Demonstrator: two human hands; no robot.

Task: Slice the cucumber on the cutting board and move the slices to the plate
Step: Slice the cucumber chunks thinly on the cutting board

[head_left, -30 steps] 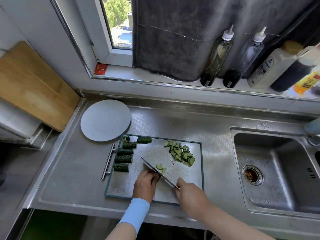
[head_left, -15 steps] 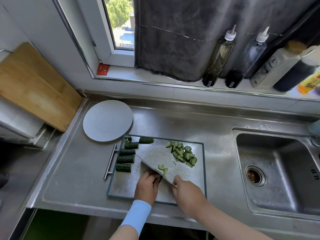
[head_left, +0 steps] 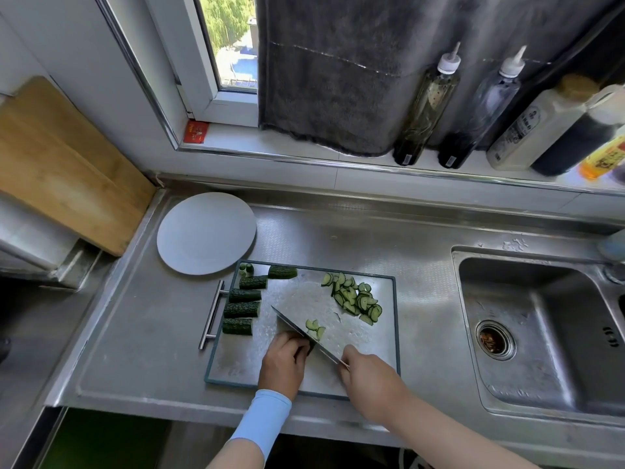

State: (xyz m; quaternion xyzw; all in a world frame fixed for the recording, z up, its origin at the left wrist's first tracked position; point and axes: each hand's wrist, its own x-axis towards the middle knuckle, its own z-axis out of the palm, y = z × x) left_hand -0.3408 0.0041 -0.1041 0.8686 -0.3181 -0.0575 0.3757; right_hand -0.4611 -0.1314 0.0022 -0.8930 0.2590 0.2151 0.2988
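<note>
On the near half of the cutting board (head_left: 236,363) we pin a cucumber piece (head_left: 311,347) under the left hand (head_left: 282,362). Fingers curl over it as a blade guide, so its axis is hidden. Right hand (head_left: 368,374) grasps the knife (head_left: 297,330), tip pointing far-left. Spare segments (head_left: 241,309) lie left-right along the board's left edge, out of the cut zone. Slices (head_left: 355,297) are piled far-right; none on the plate (head_left: 206,233) yet.

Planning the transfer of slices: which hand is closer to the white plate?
Left. The left hand is on the cutting board, right of the plate and closer to the person; the right hand, gripping the knife, is farther right.
</note>
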